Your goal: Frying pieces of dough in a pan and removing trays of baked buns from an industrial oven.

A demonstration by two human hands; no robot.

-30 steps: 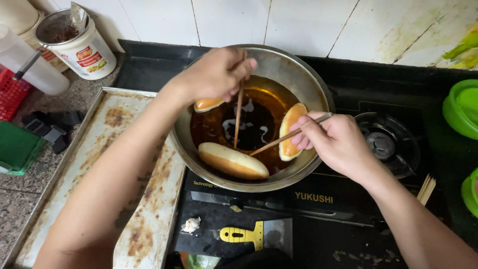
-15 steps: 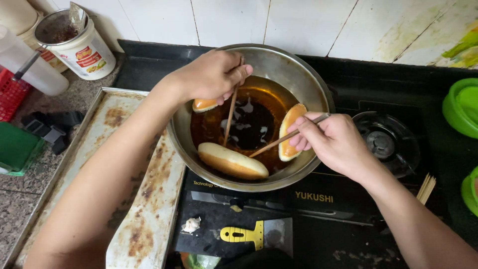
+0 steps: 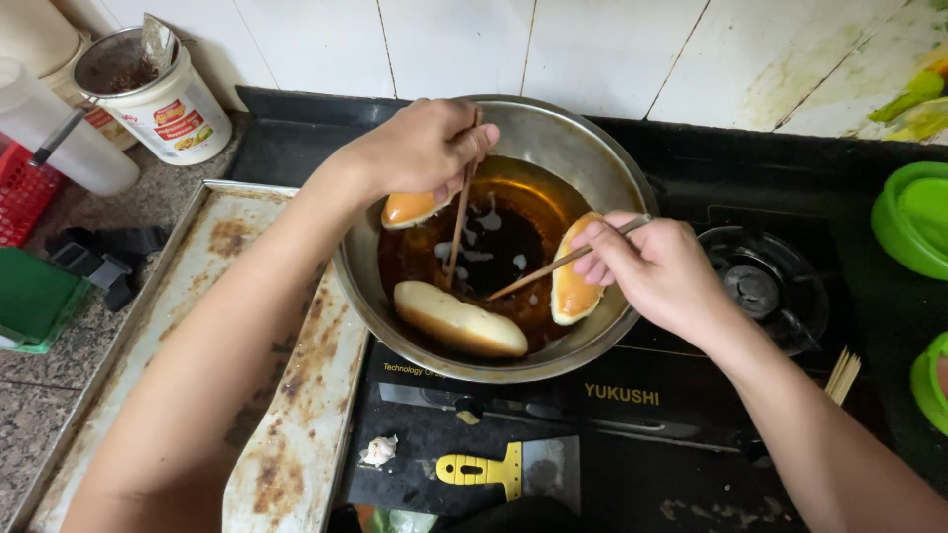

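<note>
Frying underway: left hand [image 3: 420, 148] and right hand [image 3: 657, 271] each grip a chopstick over dark oil; three buns [image 3: 459, 319] browning, none lifted out.

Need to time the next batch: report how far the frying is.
Done: three buns sit in the oil-filled pan; the right bun looks browned. In hand: left hand and right hand each work a chopstick in the oil. Left: the front bun is pale.

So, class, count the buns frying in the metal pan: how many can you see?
3. One bun lies partly under the left hand, one at the pan's near side, one by the right hand. The hands may hide more.
</note>
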